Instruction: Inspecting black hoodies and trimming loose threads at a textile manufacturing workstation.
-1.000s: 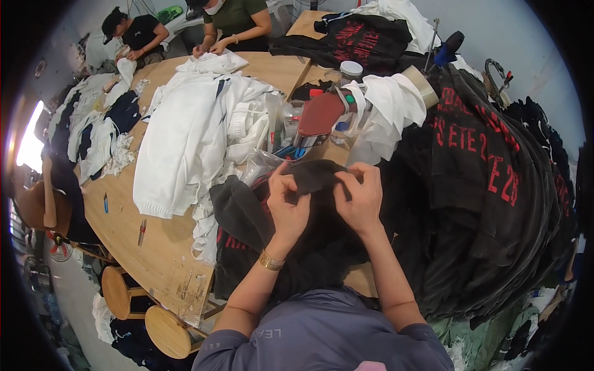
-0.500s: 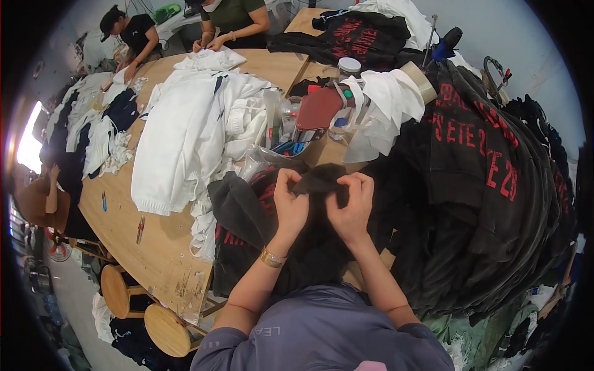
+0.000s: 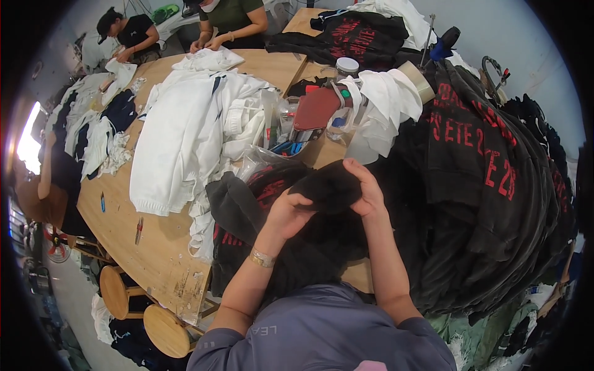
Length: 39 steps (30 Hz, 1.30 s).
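A black garment with red lettering lies across the table's near edge in front of me. One end of it, which looks like a cuff or sleeve opening, is stretched between my two hands. My left hand grips its lower left side, thumb on top and the other fingers hidden beneath the cloth. On the other side, my right hand holds the upper right edge, with the fingers largely behind the fabric. A dark grey fold of the garment lies left of my left wrist.
A large heap of black sweatshirts rises at my right. White garments are piled left of centre. Beyond my hands stand a clear bin of tools, a brown-red holder and a lidded jar. Small snips lie on the wooden table. Two people work across it.
Both hands have turned and shifted their grip from a fingertip pinch to a wider hold. The black cloth is spread wider between them, and my right hand has moved slightly right.
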Motion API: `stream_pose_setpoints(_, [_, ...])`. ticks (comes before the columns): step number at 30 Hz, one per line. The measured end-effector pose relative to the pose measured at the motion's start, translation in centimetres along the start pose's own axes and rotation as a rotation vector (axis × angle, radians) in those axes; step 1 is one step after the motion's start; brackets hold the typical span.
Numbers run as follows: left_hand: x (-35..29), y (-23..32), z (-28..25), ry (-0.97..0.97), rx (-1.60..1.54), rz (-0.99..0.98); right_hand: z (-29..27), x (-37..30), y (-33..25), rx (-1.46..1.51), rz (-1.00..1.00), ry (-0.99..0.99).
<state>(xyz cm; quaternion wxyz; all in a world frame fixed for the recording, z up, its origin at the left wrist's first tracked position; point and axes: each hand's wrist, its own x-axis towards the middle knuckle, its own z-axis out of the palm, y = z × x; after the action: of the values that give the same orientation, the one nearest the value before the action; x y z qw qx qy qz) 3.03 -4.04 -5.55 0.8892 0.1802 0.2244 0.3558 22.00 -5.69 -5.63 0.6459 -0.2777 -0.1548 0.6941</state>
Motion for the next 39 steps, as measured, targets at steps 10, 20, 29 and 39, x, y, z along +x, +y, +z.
stream_pose_setpoints(10, [1.5, 0.2, -2.6, -0.147, -0.464, -0.032, 0.6, 2.7, 1.5, 0.444, 0.307, -0.188])
stream_pose_setpoints(20, [1.6, 2.3, -1.0, -0.417, -0.384, 0.151, -2.3, 4.8, 2.4, 0.23, 0.245, -0.105])
stream_pose_setpoints(29, [0.7, 1.1, 0.0, -0.352, -0.386, 0.118, 0.1, 0.7, 2.7, 0.104, 0.163, 0.094])
stream_pose_setpoints(39, [1.5, 1.8, 1.0, 0.333, 1.137, 0.588, 1.8, 1.0, -0.9, -1.486, -1.099, 0.292])
